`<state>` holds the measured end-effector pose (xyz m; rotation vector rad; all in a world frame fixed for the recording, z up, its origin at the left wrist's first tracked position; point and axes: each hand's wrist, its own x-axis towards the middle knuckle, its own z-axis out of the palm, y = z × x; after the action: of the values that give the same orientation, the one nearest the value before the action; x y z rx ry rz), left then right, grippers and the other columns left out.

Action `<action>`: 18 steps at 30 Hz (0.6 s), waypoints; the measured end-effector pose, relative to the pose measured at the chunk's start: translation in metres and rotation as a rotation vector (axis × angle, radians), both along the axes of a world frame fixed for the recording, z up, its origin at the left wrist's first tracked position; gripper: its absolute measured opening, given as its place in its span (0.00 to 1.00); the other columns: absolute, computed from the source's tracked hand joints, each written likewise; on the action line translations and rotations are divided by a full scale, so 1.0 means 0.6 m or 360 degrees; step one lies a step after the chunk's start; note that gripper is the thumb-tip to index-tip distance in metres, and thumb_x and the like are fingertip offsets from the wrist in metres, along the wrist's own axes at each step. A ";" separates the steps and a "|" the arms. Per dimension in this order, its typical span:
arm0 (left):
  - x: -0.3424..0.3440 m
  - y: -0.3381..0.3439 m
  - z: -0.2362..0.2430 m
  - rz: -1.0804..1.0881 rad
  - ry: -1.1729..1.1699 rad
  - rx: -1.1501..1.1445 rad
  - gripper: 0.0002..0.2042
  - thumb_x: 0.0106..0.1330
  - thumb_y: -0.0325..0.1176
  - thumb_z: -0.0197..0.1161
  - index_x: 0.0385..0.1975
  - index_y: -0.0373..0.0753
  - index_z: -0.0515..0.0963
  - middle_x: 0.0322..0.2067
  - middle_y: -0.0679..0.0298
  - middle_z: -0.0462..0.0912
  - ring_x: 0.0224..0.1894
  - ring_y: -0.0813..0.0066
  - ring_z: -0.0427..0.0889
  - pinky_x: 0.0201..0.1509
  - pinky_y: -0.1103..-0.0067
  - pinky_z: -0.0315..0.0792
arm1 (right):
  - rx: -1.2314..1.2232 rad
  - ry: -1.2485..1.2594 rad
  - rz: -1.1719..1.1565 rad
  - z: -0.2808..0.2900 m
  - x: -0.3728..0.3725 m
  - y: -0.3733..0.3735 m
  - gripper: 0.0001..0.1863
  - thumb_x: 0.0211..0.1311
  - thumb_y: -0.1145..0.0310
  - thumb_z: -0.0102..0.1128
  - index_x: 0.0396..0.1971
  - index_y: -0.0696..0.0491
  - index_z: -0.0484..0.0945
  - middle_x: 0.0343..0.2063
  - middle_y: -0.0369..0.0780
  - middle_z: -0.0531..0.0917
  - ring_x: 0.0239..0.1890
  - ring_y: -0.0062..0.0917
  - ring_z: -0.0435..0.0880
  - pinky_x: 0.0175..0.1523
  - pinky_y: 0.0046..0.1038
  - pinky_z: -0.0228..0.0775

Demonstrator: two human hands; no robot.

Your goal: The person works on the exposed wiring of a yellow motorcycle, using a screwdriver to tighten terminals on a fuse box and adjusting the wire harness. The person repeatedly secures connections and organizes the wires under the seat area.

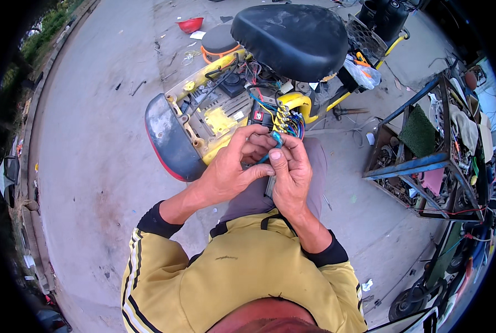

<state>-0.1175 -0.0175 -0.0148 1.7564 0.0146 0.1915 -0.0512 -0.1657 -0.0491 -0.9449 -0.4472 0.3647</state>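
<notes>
A blue-green wire (277, 139), its upper end looped or wrapped, runs between my two hands, in front of an opened yellow scooter frame (209, 149). My right hand (292, 175) pinches it between thumb and fingers. My left hand (228, 169) is closed beside it with curled fingers, and the lower part of the wire passes between the hands. Just beyond my fingertips is a bundle of coloured wires (297, 125), with yellow spiral wrap (282, 117) next to it. The scooter's black seat (290, 41) sits above the exposed wiring.
A cluttered metal rack (420, 166) of parts stands at the right. On the concrete lie a hammer (350, 111), a red bowl (191, 25) and scattered small tools. A round grey-topped stool (219, 41) stands behind the scooter. A wheel (406, 304) shows at lower right.
</notes>
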 end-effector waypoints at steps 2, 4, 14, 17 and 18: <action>-0.010 0.002 -0.013 0.0089 0.0129 -0.0039 0.33 0.75 0.23 0.71 0.76 0.33 0.60 0.51 0.52 0.89 0.56 0.69 0.89 0.61 0.71 0.81 | -0.0139 0.0067 0.0061 -0.012 -0.004 0.000 0.19 0.83 0.67 0.65 0.63 0.60 0.75 0.58 0.44 0.88 0.55 0.25 0.86 0.62 0.30 0.79; -0.015 0.013 -0.003 0.0113 -0.0020 0.0318 0.29 0.80 0.23 0.65 0.76 0.33 0.60 0.45 0.54 0.90 0.50 0.69 0.90 0.53 0.73 0.81 | -0.0365 -0.0291 -0.0155 -0.015 0.001 -0.001 0.23 0.77 0.65 0.72 0.64 0.60 0.76 0.59 0.46 0.87 0.58 0.30 0.85 0.65 0.34 0.76; 0.052 0.117 0.064 0.0109 -0.0002 0.1677 0.10 0.80 0.33 0.64 0.49 0.34 0.86 0.43 0.52 0.90 0.45 0.44 0.88 0.48 0.60 0.80 | -0.1348 -0.1035 -0.0671 -0.102 0.045 -0.007 0.71 0.43 0.44 0.92 0.82 0.54 0.55 0.78 0.59 0.58 0.77 0.61 0.64 0.78 0.57 0.62; 0.066 0.121 0.065 0.0090 -0.0025 0.1820 0.10 0.80 0.35 0.64 0.49 0.36 0.87 0.43 0.53 0.90 0.46 0.46 0.88 0.47 0.59 0.80 | -0.1437 -0.0987 -0.0595 -0.107 0.049 0.002 0.74 0.41 0.42 0.92 0.84 0.53 0.53 0.80 0.61 0.55 0.79 0.63 0.62 0.79 0.58 0.62; 0.070 0.123 0.065 0.0067 -0.0015 0.1870 0.10 0.79 0.35 0.65 0.49 0.36 0.87 0.43 0.54 0.90 0.46 0.47 0.88 0.47 0.59 0.80 | -0.1451 -0.0970 -0.0574 -0.106 0.049 0.005 0.74 0.41 0.42 0.92 0.84 0.53 0.53 0.80 0.61 0.55 0.78 0.63 0.63 0.79 0.58 0.62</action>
<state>-0.0758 0.0565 0.0241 2.9275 -0.0845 0.2638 -0.0216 -0.1628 -0.1127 -2.0149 -0.6612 -0.0919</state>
